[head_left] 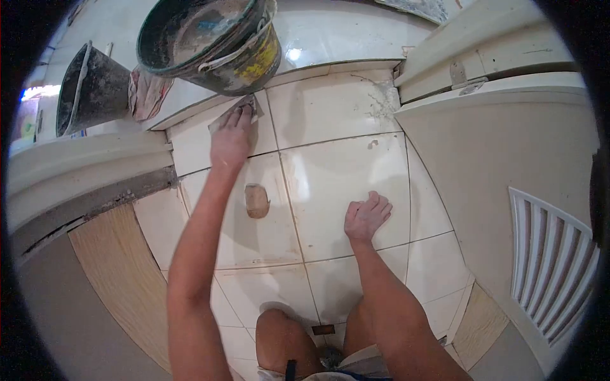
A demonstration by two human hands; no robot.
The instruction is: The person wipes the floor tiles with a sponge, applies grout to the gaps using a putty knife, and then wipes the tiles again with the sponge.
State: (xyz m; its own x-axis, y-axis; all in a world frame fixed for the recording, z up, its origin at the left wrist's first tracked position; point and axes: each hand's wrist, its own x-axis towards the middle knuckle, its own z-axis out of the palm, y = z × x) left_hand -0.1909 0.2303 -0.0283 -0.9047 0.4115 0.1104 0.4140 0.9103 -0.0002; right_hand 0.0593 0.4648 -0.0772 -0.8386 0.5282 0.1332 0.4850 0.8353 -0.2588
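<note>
My left hand reaches forward to the tiles by the raised sill, its fingers pressed on a thin grey flat piece that lies against the floor. Just beyond that piece stands a bucket with yellow marks. On the right, my right hand rests on a white tile with its fingers curled in; nothing shows in it. A brown block-like piece lies on the tile between my hands, nearer the left forearm.
Past the sill, a black bucket lies tipped beside a crumpled cloth. An open door with a slatted vent stands at the right. A door frame is at the left. My knees are near the bottom.
</note>
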